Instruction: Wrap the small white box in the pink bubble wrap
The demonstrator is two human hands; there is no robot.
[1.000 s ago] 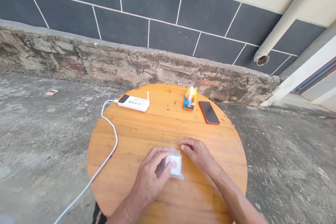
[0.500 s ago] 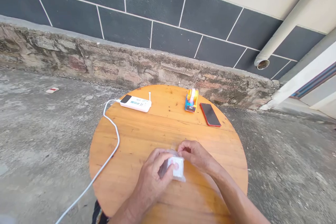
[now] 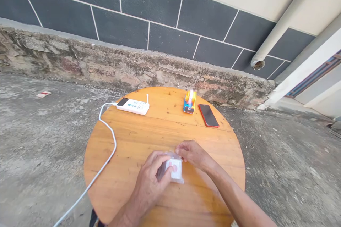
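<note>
My left hand (image 3: 153, 175) grips a small white square packet (image 3: 176, 170) in a clear plastic wrapper, with the thumb across its face and the fingers along its far left side. A pinkish round mark shows on the packet beside the thumb. At the wrapper's upper right edge, my right hand (image 3: 190, 152) pinches with thumb and forefinger; the plastic film there is too blurred to follow in detail. Both hands are over the near middle of the round wooden table (image 3: 128, 142).
Along the table's far side are a white device (image 3: 134, 106) with a white cable (image 3: 113, 134) running off the left edge, a yellow and blue tape dispenser (image 3: 189, 102), and a red-edged phone (image 3: 208, 115). Behind stands a stone-based wall (image 3: 128, 69) with a drainpipe (image 3: 277, 32).
The whole view has shifted slightly, so the table and items sit a little further left. Both hands keep nearly the same hold on the wrapped packet.
</note>
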